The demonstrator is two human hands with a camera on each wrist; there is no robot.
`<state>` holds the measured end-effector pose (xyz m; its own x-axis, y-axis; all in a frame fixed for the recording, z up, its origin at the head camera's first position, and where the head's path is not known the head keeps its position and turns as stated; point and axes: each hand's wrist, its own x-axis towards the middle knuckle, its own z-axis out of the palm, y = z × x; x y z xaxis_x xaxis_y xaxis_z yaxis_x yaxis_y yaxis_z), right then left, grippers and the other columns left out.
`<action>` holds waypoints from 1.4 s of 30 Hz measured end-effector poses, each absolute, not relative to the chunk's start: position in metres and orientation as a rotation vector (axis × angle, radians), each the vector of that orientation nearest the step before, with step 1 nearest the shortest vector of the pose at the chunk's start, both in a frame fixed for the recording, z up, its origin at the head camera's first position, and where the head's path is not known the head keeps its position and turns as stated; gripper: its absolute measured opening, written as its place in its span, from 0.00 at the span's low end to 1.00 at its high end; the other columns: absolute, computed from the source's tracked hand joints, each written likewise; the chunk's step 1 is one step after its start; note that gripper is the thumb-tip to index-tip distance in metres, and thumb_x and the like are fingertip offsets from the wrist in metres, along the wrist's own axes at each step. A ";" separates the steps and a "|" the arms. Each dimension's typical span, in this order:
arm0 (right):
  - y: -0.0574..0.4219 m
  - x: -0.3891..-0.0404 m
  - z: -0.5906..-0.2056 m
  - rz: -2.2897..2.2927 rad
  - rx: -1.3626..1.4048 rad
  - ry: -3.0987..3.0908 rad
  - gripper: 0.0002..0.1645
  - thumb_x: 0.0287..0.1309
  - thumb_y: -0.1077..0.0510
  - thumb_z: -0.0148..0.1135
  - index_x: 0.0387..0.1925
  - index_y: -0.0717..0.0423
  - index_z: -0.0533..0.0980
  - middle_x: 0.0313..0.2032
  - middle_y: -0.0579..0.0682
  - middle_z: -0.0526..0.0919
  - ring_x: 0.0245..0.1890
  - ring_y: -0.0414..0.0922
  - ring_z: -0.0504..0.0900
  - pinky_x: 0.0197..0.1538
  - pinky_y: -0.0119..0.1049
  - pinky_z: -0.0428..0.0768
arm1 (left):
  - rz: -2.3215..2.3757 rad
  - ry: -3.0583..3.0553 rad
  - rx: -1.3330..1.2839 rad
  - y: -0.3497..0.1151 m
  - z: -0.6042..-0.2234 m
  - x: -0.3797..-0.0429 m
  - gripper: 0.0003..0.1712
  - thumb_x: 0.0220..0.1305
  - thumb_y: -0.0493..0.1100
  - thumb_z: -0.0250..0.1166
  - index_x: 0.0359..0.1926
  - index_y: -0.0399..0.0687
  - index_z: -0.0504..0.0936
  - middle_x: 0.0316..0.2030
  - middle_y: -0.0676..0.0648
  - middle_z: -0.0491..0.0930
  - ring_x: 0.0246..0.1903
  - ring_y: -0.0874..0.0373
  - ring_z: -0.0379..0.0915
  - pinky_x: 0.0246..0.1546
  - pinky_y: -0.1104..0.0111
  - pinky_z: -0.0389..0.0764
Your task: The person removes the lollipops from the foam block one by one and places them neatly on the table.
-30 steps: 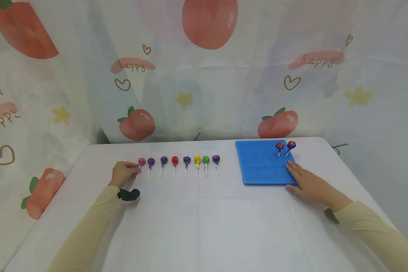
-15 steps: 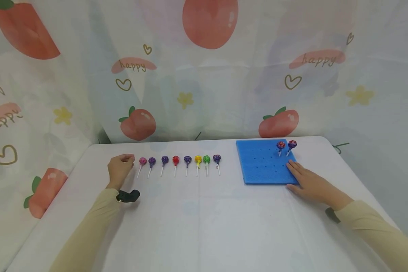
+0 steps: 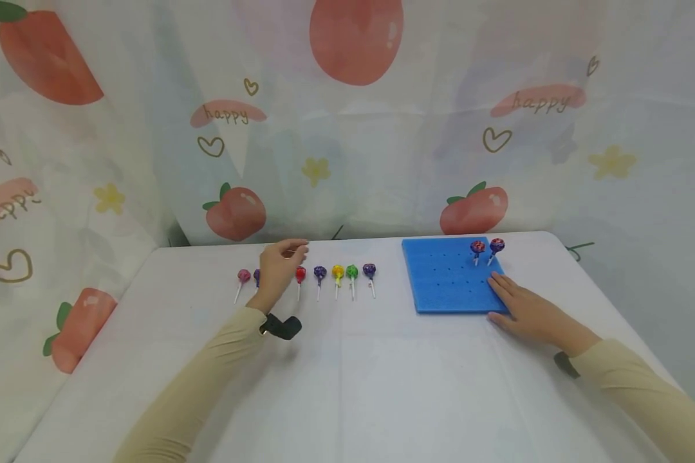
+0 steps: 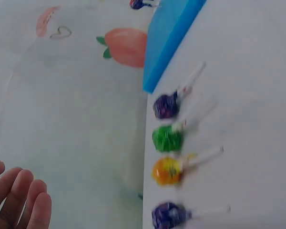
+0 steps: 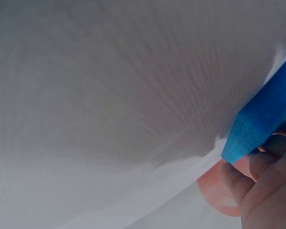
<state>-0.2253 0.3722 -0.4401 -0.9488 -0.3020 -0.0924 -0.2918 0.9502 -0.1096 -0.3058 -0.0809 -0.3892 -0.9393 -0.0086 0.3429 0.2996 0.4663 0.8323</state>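
Observation:
My left hand (image 3: 278, 267) passes above a row of wrapped lollipops, loosely curved and holding nothing. It hides part of a purple lollipop (image 3: 257, 274) and whatever lies right beside that one. A pink lollipop (image 3: 243, 276) lies at the row's left end. To the right of the hand lie a red lollipop (image 3: 300, 274), a yellow lollipop (image 3: 338, 271), a green lollipop (image 4: 168, 138) and purple ones. With straight fingers, my right hand (image 3: 527, 313) rests on the right edge of a blue foam board (image 3: 446, 292). Two red-and-purple lollipops (image 3: 477, 247) stand upright in the board's far right corner.
Small holes dot the blue board's top in rows. A white cloth covers the table (image 3: 347, 386). Behind it hangs a patterned curtain (image 3: 370, 161), close to the table's far edge.
My left hand let go of the pink lollipop, drew back from it, then moved right across the row. The pink lollipop stays lying there. My right hand has not moved.

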 end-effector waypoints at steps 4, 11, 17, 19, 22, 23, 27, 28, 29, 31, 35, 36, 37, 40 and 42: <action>0.373 -0.226 -0.440 -0.151 -0.456 2.995 0.47 0.62 0.41 0.53 0.68 0.70 0.52 0.69 0.71 0.52 0.68 0.67 0.52 0.65 0.64 0.56 | -1.489 -2.468 -0.391 -0.038 -0.386 -0.304 0.11 0.63 0.40 0.61 0.44 0.43 0.84 0.38 0.42 0.85 0.36 0.52 0.82 0.33 0.73 0.81; 0.377 -0.225 -0.441 -0.191 -0.445 2.993 0.41 0.66 0.45 0.49 0.68 0.70 0.52 0.69 0.70 0.52 0.69 0.67 0.49 0.67 0.64 0.53 | -1.489 -2.571 -0.581 0.024 -0.389 -0.303 0.11 0.63 0.39 0.60 0.43 0.43 0.85 0.38 0.44 0.85 0.37 0.53 0.80 0.31 0.76 0.78; 0.379 -0.224 -0.441 -0.186 -0.464 2.999 0.40 0.67 0.46 0.48 0.68 0.70 0.53 0.69 0.70 0.53 0.69 0.66 0.51 0.67 0.63 0.55 | -1.621 -2.656 -0.569 0.067 -0.402 -0.312 0.11 0.64 0.41 0.60 0.43 0.44 0.85 0.37 0.46 0.85 0.35 0.59 0.80 0.32 0.78 0.78; 0.379 -0.224 -0.441 -0.183 -0.458 2.993 0.41 0.67 0.45 0.48 0.68 0.69 0.53 0.69 0.69 0.53 0.69 0.66 0.50 0.67 0.63 0.54 | -1.708 -2.654 -0.548 0.081 -0.406 -0.316 0.11 0.65 0.41 0.59 0.43 0.43 0.85 0.38 0.45 0.86 0.35 0.60 0.81 0.34 0.77 0.80; 0.380 -0.224 -0.441 -0.180 -0.448 2.988 0.41 0.66 0.46 0.48 0.69 0.69 0.52 0.69 0.69 0.52 0.70 0.66 0.50 0.67 0.62 0.54 | -1.838 -2.642 -0.521 0.102 -0.410 -0.322 0.12 0.65 0.40 0.59 0.45 0.41 0.84 0.40 0.44 0.85 0.38 0.59 0.82 0.39 0.76 0.81; 0.380 -0.224 -0.441 -0.177 -0.448 2.989 0.41 0.67 0.46 0.48 0.69 0.69 0.52 0.69 0.69 0.52 0.70 0.65 0.50 0.68 0.62 0.54 | -1.867 -2.640 -0.510 0.109 -0.412 -0.323 0.12 0.65 0.40 0.59 0.45 0.42 0.84 0.41 0.44 0.85 0.39 0.59 0.81 0.40 0.75 0.81; 0.381 -0.224 -0.441 -0.180 -0.454 2.992 0.41 0.67 0.45 0.48 0.69 0.68 0.52 0.70 0.68 0.52 0.70 0.65 0.50 0.68 0.62 0.54 | -1.932 -2.634 -0.491 0.136 -0.419 -0.329 0.12 0.64 0.41 0.60 0.45 0.44 0.84 0.44 0.45 0.84 0.43 0.58 0.80 0.43 0.73 0.79; 0.381 -0.224 -0.441 -0.175 -0.461 2.997 0.40 0.67 0.46 0.48 0.69 0.69 0.52 0.69 0.68 0.52 0.69 0.65 0.50 0.67 0.62 0.54 | -1.939 -2.635 -0.495 0.143 -0.422 -0.330 0.12 0.64 0.41 0.59 0.46 0.44 0.84 0.45 0.46 0.84 0.44 0.58 0.79 0.43 0.73 0.79; 0.381 -0.224 -0.441 -0.170 -0.462 2.998 0.40 0.67 0.46 0.48 0.69 0.69 0.52 0.69 0.68 0.52 0.69 0.65 0.50 0.67 0.62 0.55 | -1.944 -2.634 -0.492 0.149 -0.424 -0.331 0.12 0.64 0.41 0.60 0.46 0.45 0.84 0.45 0.46 0.84 0.45 0.58 0.79 0.43 0.73 0.78; 0.380 -0.224 -0.440 -0.163 -0.466 3.000 0.40 0.66 0.46 0.49 0.68 0.69 0.53 0.69 0.68 0.53 0.69 0.65 0.51 0.67 0.62 0.55 | -1.958 -2.630 -0.496 0.161 -0.429 -0.333 0.13 0.64 0.41 0.60 0.48 0.45 0.83 0.46 0.47 0.83 0.47 0.58 0.78 0.45 0.73 0.78; 0.377 -0.223 -0.439 -0.150 -0.465 3.005 0.40 0.66 0.47 0.50 0.68 0.69 0.54 0.69 0.68 0.54 0.69 0.65 0.52 0.67 0.62 0.55 | -1.930 -2.650 -0.538 0.178 -0.436 -0.337 0.16 0.65 0.42 0.59 0.53 0.46 0.80 0.48 0.46 0.82 0.50 0.57 0.77 0.48 0.72 0.78; 0.377 -0.223 -0.439 -0.148 -0.471 3.009 0.40 0.66 0.47 0.50 0.68 0.69 0.54 0.69 0.68 0.54 0.69 0.65 0.53 0.67 0.62 0.56 | -1.918 -2.659 -0.546 0.182 -0.437 -0.338 0.17 0.65 0.42 0.59 0.54 0.46 0.79 0.49 0.46 0.82 0.51 0.57 0.77 0.49 0.71 0.79; 0.377 -0.222 -0.438 -0.143 -0.477 3.014 0.39 0.66 0.47 0.50 0.68 0.69 0.54 0.69 0.68 0.55 0.69 0.65 0.53 0.67 0.61 0.56 | -1.902 -2.671 -0.562 0.185 -0.438 -0.339 0.18 0.66 0.42 0.59 0.56 0.46 0.78 0.50 0.46 0.81 0.52 0.56 0.76 0.49 0.71 0.79; 0.377 -0.222 -0.437 -0.138 -0.487 3.021 0.39 0.66 0.47 0.50 0.68 0.69 0.55 0.69 0.68 0.55 0.68 0.65 0.54 0.67 0.61 0.56 | -1.871 -2.694 -0.610 0.194 -0.440 -0.342 0.19 0.67 0.41 0.57 0.59 0.46 0.75 0.52 0.46 0.80 0.53 0.56 0.76 0.50 0.71 0.78; 0.377 -0.221 -0.437 -0.134 -0.486 3.024 0.39 0.66 0.47 0.50 0.68 0.69 0.55 0.68 0.69 0.55 0.68 0.65 0.54 0.67 0.61 0.57 | -1.869 -2.705 -0.647 0.200 -0.442 -0.345 0.21 0.67 0.40 0.56 0.60 0.47 0.73 0.54 0.46 0.79 0.55 0.56 0.75 0.51 0.71 0.78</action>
